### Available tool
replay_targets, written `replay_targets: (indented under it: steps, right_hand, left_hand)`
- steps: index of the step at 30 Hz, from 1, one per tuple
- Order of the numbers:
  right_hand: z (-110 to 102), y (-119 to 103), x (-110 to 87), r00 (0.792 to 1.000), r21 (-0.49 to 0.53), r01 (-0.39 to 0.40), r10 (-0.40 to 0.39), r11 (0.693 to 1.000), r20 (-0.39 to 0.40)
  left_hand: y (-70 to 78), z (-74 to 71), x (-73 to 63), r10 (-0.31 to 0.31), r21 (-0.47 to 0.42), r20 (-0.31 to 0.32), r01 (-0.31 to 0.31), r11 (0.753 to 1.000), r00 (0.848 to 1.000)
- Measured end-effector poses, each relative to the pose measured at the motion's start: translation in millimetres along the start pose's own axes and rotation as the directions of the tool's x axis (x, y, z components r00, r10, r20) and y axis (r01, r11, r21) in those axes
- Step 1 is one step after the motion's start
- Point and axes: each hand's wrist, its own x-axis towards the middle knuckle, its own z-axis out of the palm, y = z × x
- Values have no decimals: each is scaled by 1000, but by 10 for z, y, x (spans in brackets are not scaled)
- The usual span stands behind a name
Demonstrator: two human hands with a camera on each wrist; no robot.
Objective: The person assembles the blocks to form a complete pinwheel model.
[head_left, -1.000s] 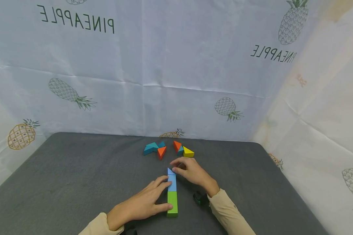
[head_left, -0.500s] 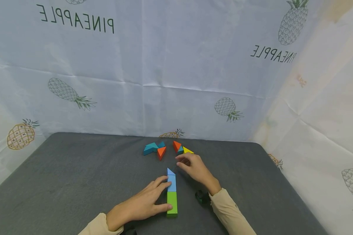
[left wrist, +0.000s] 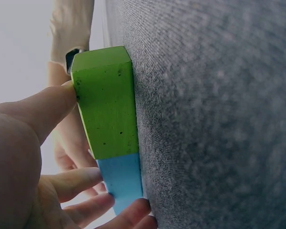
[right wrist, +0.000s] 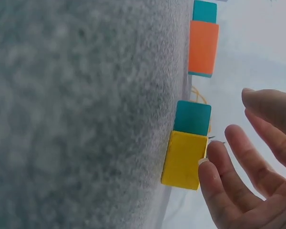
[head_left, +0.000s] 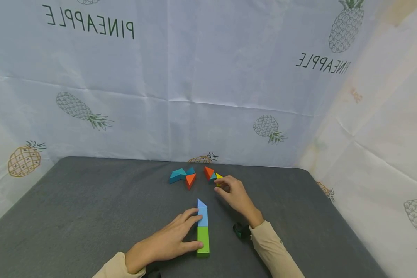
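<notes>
Resting its thumb on a long green block point(head_left: 203, 239), the left hand point(head_left: 172, 239) lies spread, its fingertips touching a blue block point(head_left: 203, 217); the fingers are gently bent, not wrapped around either one. The green block has smooth, flat faces flecked with dark specks and meets the blue block end to end, with a small blue triangle point(head_left: 201, 203) at the far end. The right hand point(head_left: 235, 197) is loosely curved beside a smooth yellow wedge point(right wrist: 183, 160), thumb apart from the fingers, holding nothing; whether a fingertip touches it, I cannot tell. The wedge sits against a teal piece near an orange triangle point(head_left: 208, 172). To their left lies a chevron-shaped teal block point(head_left: 178, 175). The grey table point(head_left: 107, 208) looks grainy, and creased pineapple-print cloth point(head_left: 208, 65) hangs behind.
</notes>
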Motion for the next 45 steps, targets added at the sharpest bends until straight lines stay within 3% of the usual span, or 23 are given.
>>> replay_targets:
  steps: [10, 20, 45]
  right_hand:
    - [-32, 17, 64, 999, -43, -40, 39, 998, -18]
    - [-34, 92, 182, 995, -166, -97, 95, 981, -20]
    - [-15, 197, 370, 977, -186, -190, 204, 964, 59]
  left_hand:
    - [5, -9, 4, -14, 2, 3, 14, 1000, 1000]
    - [4, -9, 5, -14, 5, 8, 14, 1000, 1000]
    - [-23, 3, 8, -35, 10, 14, 35, 999, 999]
